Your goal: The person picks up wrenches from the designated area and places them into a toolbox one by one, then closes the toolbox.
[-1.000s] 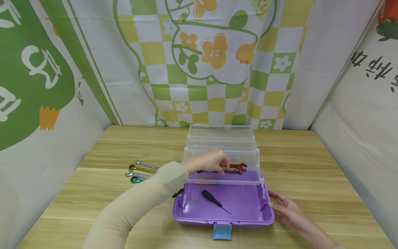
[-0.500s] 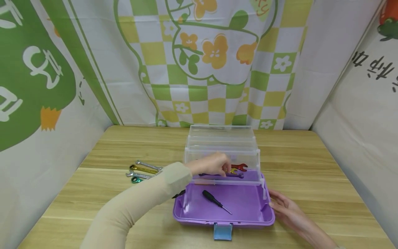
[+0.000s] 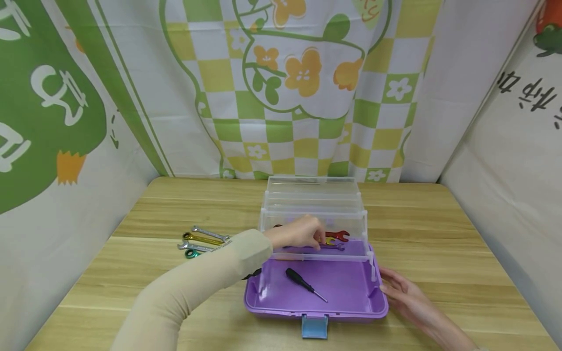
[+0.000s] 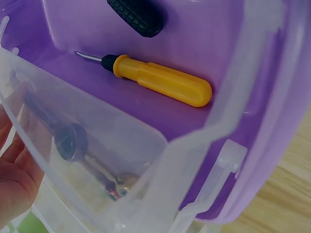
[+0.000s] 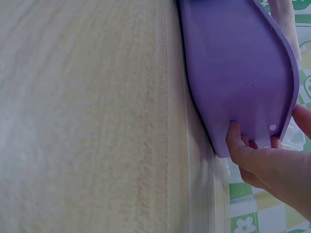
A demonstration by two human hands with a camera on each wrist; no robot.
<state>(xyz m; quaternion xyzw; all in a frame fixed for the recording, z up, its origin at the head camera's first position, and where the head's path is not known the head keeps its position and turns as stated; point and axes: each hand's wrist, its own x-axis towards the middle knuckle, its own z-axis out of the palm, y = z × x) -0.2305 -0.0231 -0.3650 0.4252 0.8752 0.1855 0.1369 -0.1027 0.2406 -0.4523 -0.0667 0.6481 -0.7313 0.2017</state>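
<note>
A purple toolbox (image 3: 316, 309) stands with its translucent fold-out trays (image 3: 316, 185) raised. My left hand (image 3: 303, 231) is over a raised tray and pinches a purple wrench (image 3: 338, 247). Beside it lie a red wrench (image 3: 340, 235) and a yellow wrench (image 3: 329, 241). In the left wrist view, the wrenches show dimly through the tray wall. My right hand (image 3: 408, 297) holds the toolbox's right end, thumb by the rim and fingers against the outer wall. On the toolbox floor are a black-handled screwdriver (image 3: 300, 280) and a yellow-handled screwdriver (image 4: 165, 82).
Several wrenches (image 3: 202, 238) lie on the wooden table (image 3: 167, 204) left of the toolbox, partly behind my left sleeve. A black object (image 3: 252, 274) shows at the toolbox's left edge. A blue latch (image 3: 314, 326) hangs at the front. Printed curtains (image 3: 303, 131) stand behind the table.
My left hand has shifted slightly down and right, and the purple wrench sits lower in the tray, uncovering more of the yellow wrench. The right hand and toolbox stay put.
</note>
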